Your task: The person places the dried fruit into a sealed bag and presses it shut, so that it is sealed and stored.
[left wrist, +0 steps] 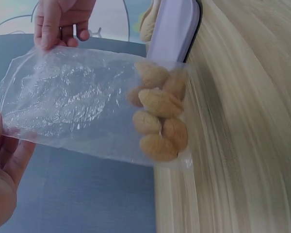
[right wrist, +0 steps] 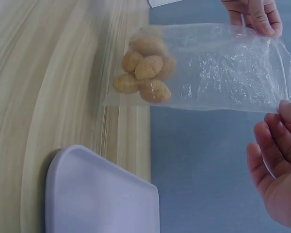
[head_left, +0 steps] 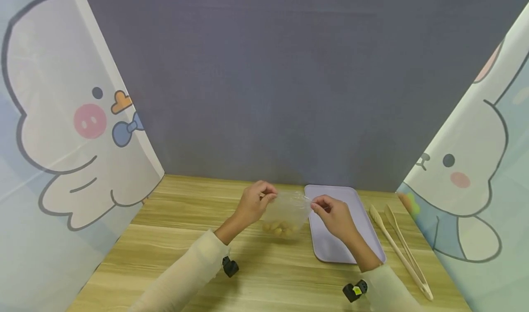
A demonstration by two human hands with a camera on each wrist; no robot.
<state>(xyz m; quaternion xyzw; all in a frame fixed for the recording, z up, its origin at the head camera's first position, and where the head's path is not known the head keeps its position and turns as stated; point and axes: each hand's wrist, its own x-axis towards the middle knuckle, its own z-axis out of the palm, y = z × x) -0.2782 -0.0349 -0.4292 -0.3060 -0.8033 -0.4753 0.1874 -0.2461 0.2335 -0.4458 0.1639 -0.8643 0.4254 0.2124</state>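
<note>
A clear plastic bag [head_left: 289,208] hangs upright between my two hands. Several brown nuts in their shells [left wrist: 160,104], oval and rough-skinned, are bunched at its bottom. My left hand [head_left: 254,202] pinches one upper corner of the bag between thumb and fingers. At the opposite upper corner, my right hand [head_left: 334,215] pinches the film the same way, its other fingers loosely curled. In the right wrist view the nuts [right wrist: 145,68] sit low in the bag, close over the wooden table [right wrist: 63,73].
A pale lilac tray [head_left: 339,252] lies on the table under my right forearm. Right of it rest long wooden tongs [head_left: 407,252]. A dark grey panel [head_left: 264,82] stands along the back, with cartoon-printed cloth [head_left: 62,174] on both sides.
</note>
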